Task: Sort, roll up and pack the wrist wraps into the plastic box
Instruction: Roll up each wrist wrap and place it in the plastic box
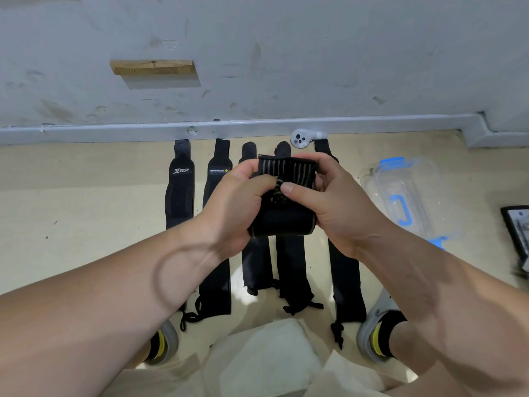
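**Head view: rolling one wrap above the sorted row.** I hold a striped wrist wrap [286,170] in both hands in the air above the floor [86,210]. It is partly rolled. My left hand [237,202] has its grip closed round the left end of the roll, with the fingers curled. My right hand [329,202] has its grip closed on the right end, and its thumb presses the striped band down at the middle. The lower part already forms a black cylinder. The striped part stands up behind it and is not yet wound in.

Five more black wraps lie flat in a row on the floor under my hands. An XTEP wrap [179,193] is at the far left, with a labelled wrap [217,170] just beside it. The other three lie to the right, partly hidden by my hands. The clear plastic box [412,196] with blue latches stands on the floor to the right, near the row. I cannot tell whether its lid is on. A white controller [303,138] lies by the wall.

**Likely faults, as I judge them:**
- **Springing open:** if my right thumb lifts before the tail is fastened, the elastic roll would probably unwind.
- **Skewed winding:** uneven pull between the two grips would make the edges telescope into a cone.
- **Slack winding:** a loose roll would be bulky and take more room in the box.
- **Dropping:** a dropped roll would land on the row and disturb the sorting.
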